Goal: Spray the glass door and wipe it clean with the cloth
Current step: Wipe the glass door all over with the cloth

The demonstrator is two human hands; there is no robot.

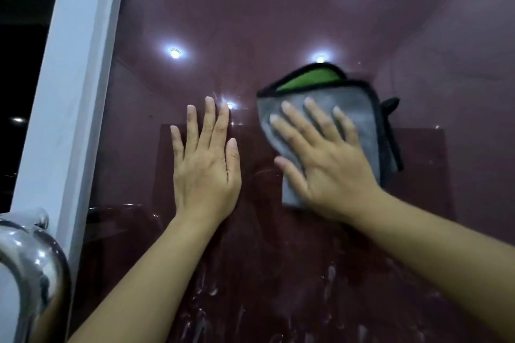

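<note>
Reflections of ceiling lights [175, 53] are scattered over the glass door [278, 22], and what lies behind the dark reddish pane cannot be made out. Only part of the door is seen; its edges are cut off at the top, right and bottom of the picture. A white frame [75, 69] is seen along its left side, and a shiny metal handle [30, 256] is cropped at the lower left corner. Pale wet streaks [331, 273] are spread over the lower part of the glass, blurred and hard to read.

The cloth [328, 108], grey with a black hem and a green inner face showing at its folded top, is pressed flat against the glass by the right hand [326, 159]. The fingers are spread and straight on it, not curled round it; much of the cloth's lower left part is hidden under the palm. The left hand [206, 164] is laid open on the bare glass just beside the cloth, fingers straight and pointing up, without touching the cloth.
</note>
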